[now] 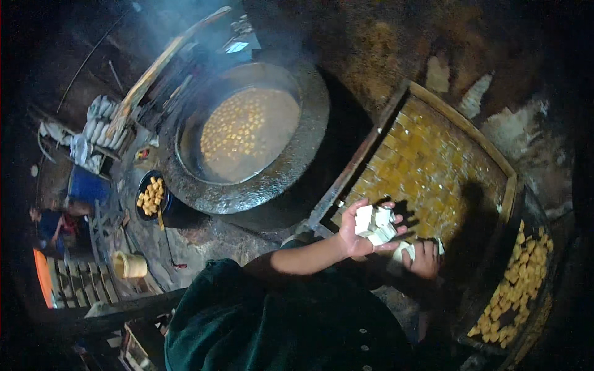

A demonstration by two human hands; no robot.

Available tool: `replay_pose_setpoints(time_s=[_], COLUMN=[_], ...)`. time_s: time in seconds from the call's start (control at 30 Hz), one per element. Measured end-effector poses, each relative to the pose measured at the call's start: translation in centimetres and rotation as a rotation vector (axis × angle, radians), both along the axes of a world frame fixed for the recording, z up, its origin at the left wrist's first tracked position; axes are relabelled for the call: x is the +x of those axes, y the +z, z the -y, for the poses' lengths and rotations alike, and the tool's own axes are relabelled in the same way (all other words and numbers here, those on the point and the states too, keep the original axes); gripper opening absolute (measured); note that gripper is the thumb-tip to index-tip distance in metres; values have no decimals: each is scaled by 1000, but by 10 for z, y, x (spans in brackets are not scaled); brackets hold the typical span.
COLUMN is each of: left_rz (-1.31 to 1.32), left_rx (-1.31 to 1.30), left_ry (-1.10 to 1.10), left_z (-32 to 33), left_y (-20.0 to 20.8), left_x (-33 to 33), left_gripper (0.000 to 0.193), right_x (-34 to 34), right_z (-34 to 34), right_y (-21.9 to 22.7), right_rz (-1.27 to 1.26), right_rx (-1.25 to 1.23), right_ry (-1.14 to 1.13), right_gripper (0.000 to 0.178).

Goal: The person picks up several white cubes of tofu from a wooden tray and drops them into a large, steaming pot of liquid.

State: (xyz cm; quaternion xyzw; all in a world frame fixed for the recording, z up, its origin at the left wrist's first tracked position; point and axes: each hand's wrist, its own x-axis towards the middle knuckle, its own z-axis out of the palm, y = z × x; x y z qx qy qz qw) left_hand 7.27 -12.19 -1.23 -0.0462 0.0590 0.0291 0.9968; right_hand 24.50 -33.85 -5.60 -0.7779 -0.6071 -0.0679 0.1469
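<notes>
My left hand (352, 240) is palm up with its fingers curled around several white tofu cubes (378, 230), over the near left corner of a wood-framed tray (455, 112). Just to its right, my right hand (426, 261) is palm down, its fingers bent over more white tofu pieces (403, 250) at the tray's near edge. Those fingers partly cover the pieces. The tray's woven, yellowish bottom (427, 157) looks wet and has small white crumbs on it.
Left of the tray, a large round cauldron (247, 201) steams, with golden pieces (235, 127) floating in brown liquid. A dark bucket of fried cubes (150, 196) and a yellowish pail (130, 264) stand farther left. Golden pieces (516, 281) fill a container at right. Another person (55, 229) is far left.
</notes>
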Motion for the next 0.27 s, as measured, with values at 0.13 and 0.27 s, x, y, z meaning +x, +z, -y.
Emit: replay_pose_setpoints(time_s=[0.13, 0.27], left_rz=[-20, 73], left_rx=[-1, -12], left_ry=[26, -32], left_z=[-14, -33], left_y=[1, 2], left_x=[-13, -11], left_gripper=[61, 62], right_x=[-2, 29], right_z=[-7, 43], right_y=[-6, -76], right_rz=[33, -465], right_rx=[37, 47], right_ry=[-6, -213], right_gripper=[38, 60])
